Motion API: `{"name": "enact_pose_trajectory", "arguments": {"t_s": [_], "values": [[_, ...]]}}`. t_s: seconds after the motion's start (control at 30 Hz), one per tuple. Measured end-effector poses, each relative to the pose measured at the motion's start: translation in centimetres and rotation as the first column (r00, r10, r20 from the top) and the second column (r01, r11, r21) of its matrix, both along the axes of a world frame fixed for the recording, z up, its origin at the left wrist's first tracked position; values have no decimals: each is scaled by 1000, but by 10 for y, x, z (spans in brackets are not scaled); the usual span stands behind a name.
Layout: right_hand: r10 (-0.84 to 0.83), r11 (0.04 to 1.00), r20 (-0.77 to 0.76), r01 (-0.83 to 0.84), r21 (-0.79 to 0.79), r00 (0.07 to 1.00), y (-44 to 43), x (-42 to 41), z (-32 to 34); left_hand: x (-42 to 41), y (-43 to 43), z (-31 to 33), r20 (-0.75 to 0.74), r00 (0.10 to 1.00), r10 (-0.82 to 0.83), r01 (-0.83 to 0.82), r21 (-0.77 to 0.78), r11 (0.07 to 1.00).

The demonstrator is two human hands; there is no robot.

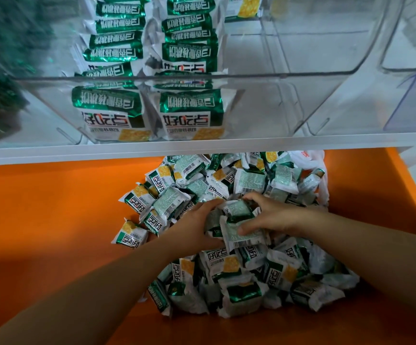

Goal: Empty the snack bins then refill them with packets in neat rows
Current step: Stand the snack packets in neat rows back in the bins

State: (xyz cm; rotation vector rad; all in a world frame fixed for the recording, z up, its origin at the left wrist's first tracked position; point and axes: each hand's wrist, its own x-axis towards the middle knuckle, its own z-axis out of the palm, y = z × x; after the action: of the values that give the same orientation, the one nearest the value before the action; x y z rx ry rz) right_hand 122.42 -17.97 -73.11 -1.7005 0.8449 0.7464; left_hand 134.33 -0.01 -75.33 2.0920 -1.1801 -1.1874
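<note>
Hands: left hand (197,226), right hand (272,215), fingers gripping green-white foil snack packets (241,235).
Bin: clear plastic bin (289,103), upper centre, two packet rows (189,53).

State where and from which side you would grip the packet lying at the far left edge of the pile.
Probably pinch the packet by its left crimped edge, coming from the left over the bare orange surface. It lies flat, face up, with its right side against the pile.
</note>
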Motion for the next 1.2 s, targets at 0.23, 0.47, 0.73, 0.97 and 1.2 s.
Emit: {"name": "enact_pose_trajectory", "arguments": {"t_s": [0.23, 0.47, 0.73, 0.97, 1.2], "values": [[28, 999, 19, -28, -33, 999, 2, 0, -1, -3, 1, 1, -16, 999, 50, -50, -2, 999], [-17, 1000, 53, 17, 1, 998, -2, -1, 6, -3, -3, 7, -50, 995, 87, -88, -10, 996], [13, 994, 186, 8, -113, 983, 1, -12, 47, -6, -4, 49, -18, 996, 82, -84, -82, 993], [79, 983, 302, -24, -180, 950, 18, -34, 129, -26, 14, 126, 51, 995, 84, -71, -212, 975], [118, 962, 491, 23, -272, 863, 43, -64, 223, -37, 38, 237, 236, 972, -1, 73, -297, 952]]}}
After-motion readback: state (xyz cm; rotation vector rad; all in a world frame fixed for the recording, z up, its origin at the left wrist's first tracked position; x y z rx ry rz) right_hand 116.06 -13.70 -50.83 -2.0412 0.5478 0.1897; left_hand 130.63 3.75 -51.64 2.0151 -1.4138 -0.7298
